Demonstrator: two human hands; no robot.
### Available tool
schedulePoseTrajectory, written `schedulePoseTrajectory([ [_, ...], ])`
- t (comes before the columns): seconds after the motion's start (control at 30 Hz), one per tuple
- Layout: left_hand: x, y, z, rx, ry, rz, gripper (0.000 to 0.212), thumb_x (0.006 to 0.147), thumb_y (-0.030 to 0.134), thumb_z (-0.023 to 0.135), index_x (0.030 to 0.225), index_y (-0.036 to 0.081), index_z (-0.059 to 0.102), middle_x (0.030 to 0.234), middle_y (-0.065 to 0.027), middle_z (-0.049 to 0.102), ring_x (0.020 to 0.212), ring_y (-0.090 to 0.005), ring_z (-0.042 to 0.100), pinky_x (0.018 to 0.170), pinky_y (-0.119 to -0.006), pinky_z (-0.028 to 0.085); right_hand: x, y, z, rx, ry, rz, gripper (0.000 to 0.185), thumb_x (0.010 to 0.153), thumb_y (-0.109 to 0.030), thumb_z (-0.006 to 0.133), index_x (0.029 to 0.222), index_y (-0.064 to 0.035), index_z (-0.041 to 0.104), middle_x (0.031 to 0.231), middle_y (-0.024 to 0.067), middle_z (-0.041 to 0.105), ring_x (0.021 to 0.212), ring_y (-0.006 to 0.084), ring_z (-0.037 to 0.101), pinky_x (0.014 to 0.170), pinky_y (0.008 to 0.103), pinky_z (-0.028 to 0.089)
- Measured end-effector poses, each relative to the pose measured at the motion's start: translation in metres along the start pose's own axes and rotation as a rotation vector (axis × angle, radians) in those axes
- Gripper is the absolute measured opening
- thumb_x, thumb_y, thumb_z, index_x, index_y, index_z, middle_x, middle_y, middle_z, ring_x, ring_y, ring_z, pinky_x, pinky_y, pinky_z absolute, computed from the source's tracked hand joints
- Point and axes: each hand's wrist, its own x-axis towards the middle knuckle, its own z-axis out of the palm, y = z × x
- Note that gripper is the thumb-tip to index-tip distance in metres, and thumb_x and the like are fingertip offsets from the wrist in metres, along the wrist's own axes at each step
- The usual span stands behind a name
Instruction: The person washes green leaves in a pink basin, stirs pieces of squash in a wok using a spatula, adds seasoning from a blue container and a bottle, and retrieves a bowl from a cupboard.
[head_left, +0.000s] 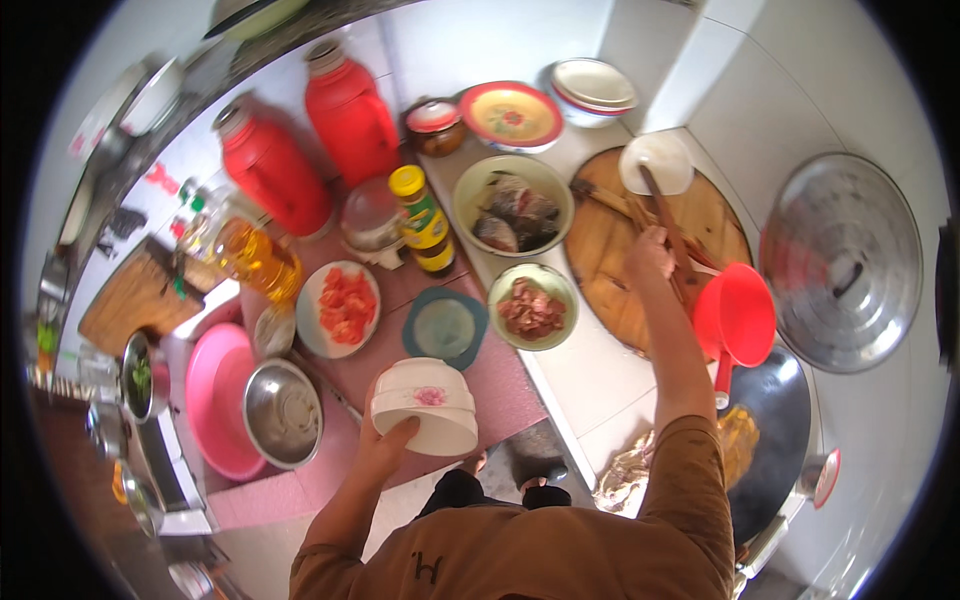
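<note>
My left hand (381, 448) grips a white bowl (442, 401) with a pink flower on it, tilted on its side above the pink tiled counter (510, 397). Over the round wooden board (604, 255) reaches my right hand (651, 255), its fingers at several wooden utensils (667, 206). Whether it grasps one of them I cannot tell. A red plastic scoop (739, 311) lies beside my right forearm. Close to my right elbow, yellowish food (739, 442) sits in a dark wok (780, 420). A small white dish (660, 161) stands at the board's far edge.
Cut fish fills a green bowl (469, 176); sliced meat (532, 309) lies in a smaller one. Left are chopped tomatoes (346, 306), a sauce bottle (426, 229), an oil bottle (259, 259), red thermos flasks (349, 112), a steel bowl (283, 420) and a pink basin (210, 405). A metal lid (840, 225) leans right.
</note>
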Motion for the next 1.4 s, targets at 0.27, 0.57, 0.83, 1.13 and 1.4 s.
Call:
schedulePoseTrajectory([
  [0.27,-0.024,0.021,-0.036,0.464,0.362,0.623,0.074,0.081,0.014,0.068,0.14,0.0,0.026,0.127,-0.015,0.047,0.117,-0.024,0.048,0.099,-0.035,0.039,-0.008,0.017,-0.009,0.101,-0.015,0.098,0.037,0.089,-0.023,0.051,0.118,-0.0012,0.046,0.122,0.016,0.053,0.102,0.0273,0.062,0.076,0.0384,0.056],
  [0.57,-0.025,0.029,-0.056,0.357,0.54,0.838,0.086,0.073,0.007,0.074,0.141,0.003,0.022,0.136,-0.0148,0.038,0.123,-0.0252,0.043,0.102,-0.039,0.039,-0.001,0.008,-0.005,0.049,-0.277,-0.141,0.035,0.086,-0.026,0.054,0.111,-0.0035,0.063,0.099,0.0126,0.068,0.098,0.0288,0.064,0.092,0.042,0.044],
  [0.83,-0.012,0.02,-0.066,0.391,0.516,0.792,0.059,0.088,0.0,0.049,0.142,0.003,0.025,0.133,-0.0148,0.042,0.119,-0.0248,0.046,0.097,-0.037,0.043,-0.052,0.022,-0.077,0.628,0.252,-0.115,0.025,0.086,-0.034,0.058,0.087,-0.0101,0.052,0.084,0.0169,0.066,0.076,0.0366,0.064,0.068,0.0447,0.051],
  [1.13,-0.017,0.015,-0.052,0.454,0.679,0.871,0.057,0.092,0.013,0.053,0.14,-0.002,0.026,0.134,-0.018,0.041,0.119,-0.0264,0.048,0.099,-0.038,0.041,-0.093,0.016,0.022,1.13,0.359,-0.213,0.017,0.086,-0.017,0.064,0.081,-0.0031,0.055,0.071,0.0082,0.057,0.065,0.0165,0.052,0.06,0.0334,0.045],
  [1.4,-0.054,0.062,-0.024,0.469,0.684,1.117,0.085,0.074,0.003,0.072,0.141,0.001,0.019,0.134,-0.0191,0.038,0.123,-0.0271,0.043,0.101,-0.038,0.041,-0.181,0.034,-0.041,1.674,-0.177,-0.288,0.032,0.095,-0.029,0.054,0.089,0.0018,0.06,0.081,0.0079,0.063,0.076,0.0149,0.059,0.072,0.0305,0.051],
])
